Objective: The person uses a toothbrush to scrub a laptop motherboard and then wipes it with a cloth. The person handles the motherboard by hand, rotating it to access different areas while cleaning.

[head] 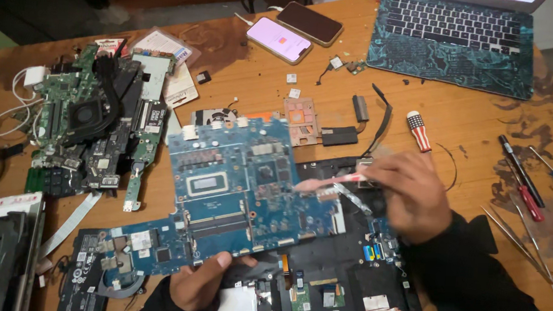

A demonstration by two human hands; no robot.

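Between your hands sits the blue circuit board (235, 185), tilted up over the open black laptop base (344, 292). Your left hand (204, 281) pinches its near edge. Your right hand (411, 196) is closed around a thin pink tool (327, 181), tip touching the board. Screwdrivers (530, 189) lie right of your right hand on the bench (463, 117).

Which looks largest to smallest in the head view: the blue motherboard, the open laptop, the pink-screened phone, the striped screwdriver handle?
1. Blue motherboard, though nearer the camera.
2. Open laptop, partly cut off.
3. Pink-screened phone.
4. Striped screwdriver handle.
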